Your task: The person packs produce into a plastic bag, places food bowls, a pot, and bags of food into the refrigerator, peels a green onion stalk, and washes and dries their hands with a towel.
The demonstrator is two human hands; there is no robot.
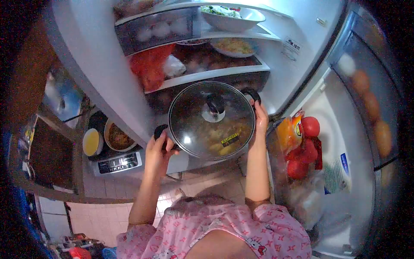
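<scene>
A round pot [212, 121] with a clear glass lid is held level in front of the open fridge. Food shows dimly through the glass, and a black knob [215, 103] stands on the lid. My left hand [160, 149] is closed round the black handle at the pot's lower left. On the upper right side, my right hand [260, 115] grips the other black handle. Just behind the pot is a fridge shelf [211, 74] with a red bag [151, 64], a white bundle [174, 66] and a plate of food [233, 46].
A white bowl [235, 19] of greens and some eggs [160, 30] are higher in the fridge. The open door [345, 129] at right holds red round items [297, 169] and eggs [371, 105]. At left, a yellow-filled bowl [91, 142] and a brown-filled bowl [118, 137] stand by a cooktop panel [118, 163].
</scene>
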